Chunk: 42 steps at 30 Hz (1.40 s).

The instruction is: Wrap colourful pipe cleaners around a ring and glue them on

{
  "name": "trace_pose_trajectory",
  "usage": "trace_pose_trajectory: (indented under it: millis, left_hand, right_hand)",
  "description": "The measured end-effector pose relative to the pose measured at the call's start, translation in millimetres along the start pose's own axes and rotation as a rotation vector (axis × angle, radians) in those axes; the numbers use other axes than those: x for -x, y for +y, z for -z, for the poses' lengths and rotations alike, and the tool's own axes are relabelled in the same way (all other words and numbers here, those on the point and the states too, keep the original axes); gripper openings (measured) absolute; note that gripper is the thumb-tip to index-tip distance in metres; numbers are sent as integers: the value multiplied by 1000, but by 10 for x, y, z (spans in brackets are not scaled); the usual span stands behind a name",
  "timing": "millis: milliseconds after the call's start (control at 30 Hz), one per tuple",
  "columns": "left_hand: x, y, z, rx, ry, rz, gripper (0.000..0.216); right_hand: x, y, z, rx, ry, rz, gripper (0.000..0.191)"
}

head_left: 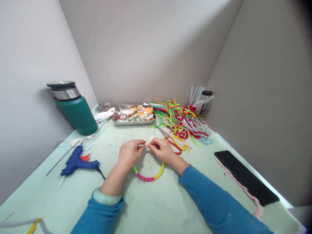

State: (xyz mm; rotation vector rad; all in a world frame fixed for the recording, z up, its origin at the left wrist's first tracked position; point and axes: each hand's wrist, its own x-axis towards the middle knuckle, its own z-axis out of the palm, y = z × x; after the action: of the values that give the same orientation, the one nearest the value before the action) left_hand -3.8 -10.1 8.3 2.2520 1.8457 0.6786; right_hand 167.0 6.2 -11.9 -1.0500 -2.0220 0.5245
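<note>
My left hand (129, 152) and my right hand (162, 150) meet at the middle of the table, fingers pinched together on a small whitish piece (146, 145) between them. Under my wrists lies a ring of pink, yellow and green pipe cleaner (149, 177), partly hidden by both hands. Red-handled scissors (170, 138) lie just behind my right hand. A pale bangle sits on my left wrist.
A blue glue gun (77, 162) lies at the left, a green flask (73, 109) behind it. At the back stand a metal tray (119, 113) of small shells and a heap of coloured pipe cleaners (182, 122). A black phone (245, 177) and pink pipe cleaner lie right.
</note>
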Motion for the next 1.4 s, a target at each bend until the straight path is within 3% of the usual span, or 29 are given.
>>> trace_pose_trajectory:
  millis: [133, 267, 433, 700, 933, 1133, 1400]
  left_hand:
    - [-20, -27, -26, 122, -37, -31, 30]
    - [-52, -65, -88, 398, -97, 17, 26]
    - [-65, -54, -92, 733, -159, 178, 29]
    - [-63, -14, 0, 797, -282, 456, 44]
    - [-83, 28, 78, 1075, -305, 647, 38]
    - [-88, -18, 82, 1248, -302, 600, 21]
    - [-55, 83, 147, 1325, -241, 600, 21]
  right_hand:
    - [2, 6, -3, 4, -5, 0, 17]
    - [5, 11, -5, 12, -9, -3, 17]
    - [10, 11, -6, 9, 16, 0, 18]
    - [13, 10, -16, 4, 24, 6, 17]
    - [17, 14, -6, -8, 31, 16, 16]
    - [15, 23, -5, -25, 36, 20, 16]
    - [19, 15, -1, -33, 27, 28, 17]
